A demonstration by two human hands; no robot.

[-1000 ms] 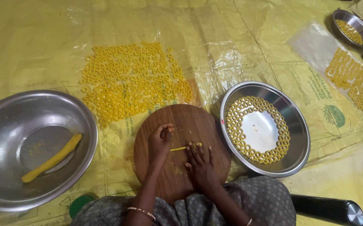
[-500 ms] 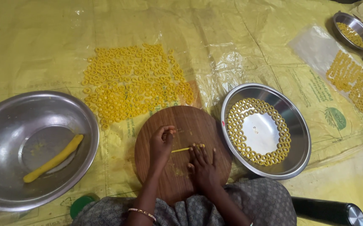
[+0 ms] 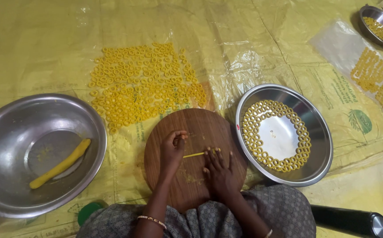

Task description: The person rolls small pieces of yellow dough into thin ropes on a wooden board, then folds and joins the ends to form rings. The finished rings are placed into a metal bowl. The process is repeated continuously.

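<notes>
- The right hand [image 3: 220, 169] lies flat, fingers spread, on a round wooden board [image 3: 198, 128], its fingertips pressing one end of a thin yellow dough strand [image 3: 193, 154].
- The left hand [image 3: 172, 147] is loosely curled, fingertips pinched together just beside the strand's other end; whether they grip it I cannot tell.
- A steel plate [image 3: 319, 132] right of the board holds dough rings around its rim.
- A steel bowl [image 3: 6, 128] on the left holds a thick dough roll [image 3: 60, 163].
- More yellow rings [image 3: 143, 86] lie on the plastic sheet beyond the board.
</notes>
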